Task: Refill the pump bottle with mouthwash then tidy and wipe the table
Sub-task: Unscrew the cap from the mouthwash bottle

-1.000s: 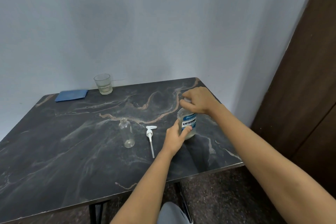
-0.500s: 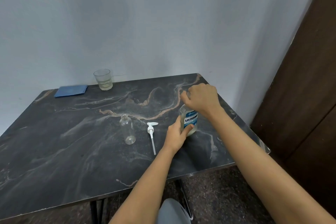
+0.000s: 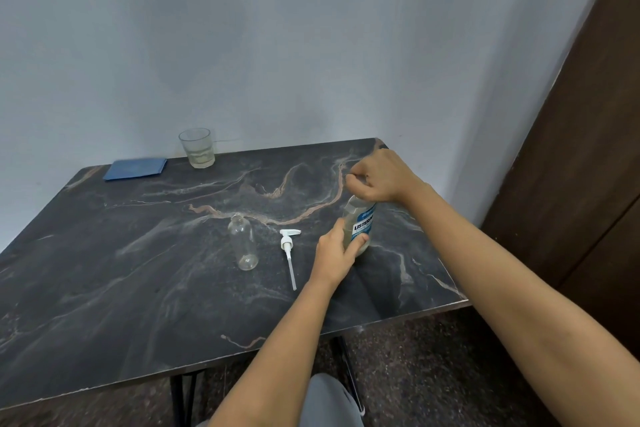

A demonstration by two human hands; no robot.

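Wall (image 3: 277, 45): plain, pale blue-grey. Glass (image 3: 196, 148): clear tumbler, upright, close before the wall, a little pale liquid at its bottom. Door (image 3: 588, 149): dark brown wood, at right, meeting the wall. Floor (image 3: 433, 374): dark, speckled.

Dim, even, soft indoor light; faint shadows; wide-angle bending at edges; slight overall softness.
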